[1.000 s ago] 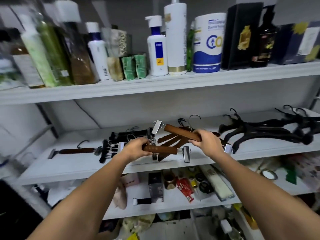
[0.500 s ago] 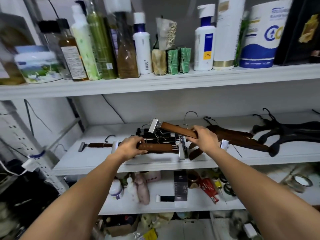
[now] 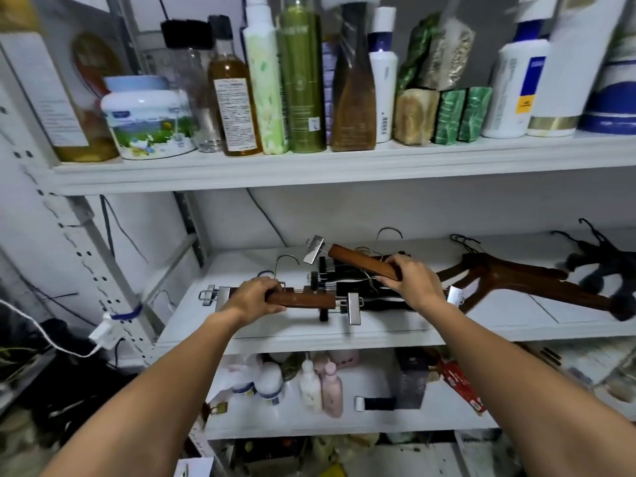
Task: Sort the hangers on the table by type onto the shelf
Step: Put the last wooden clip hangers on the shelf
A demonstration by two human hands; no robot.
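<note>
Gripping above the shelf [image 3: 499,318]: left hand [image 3: 253,299] on level clip hanger [image 3: 304,300], right hand [image 3: 411,282] on tilted clip hanger [image 3: 359,261].

Glossy brown wooden clip hangers [image 3: 361,266], shiny metal clips [image 3: 353,308]

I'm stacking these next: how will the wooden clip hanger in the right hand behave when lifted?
Likely stiff: the wooden clip hanger looks straight, held tilted in the right hand. Its metal clip may swing and snag the black hangers below.

L hand [image 3: 253,299] grips clip hanger [image 3: 303,300]; R hand [image 3: 411,284] grips 2nd hanger [image 3: 358,261], higher; both arms [image 3: 179,373] extended fwd.
</note>
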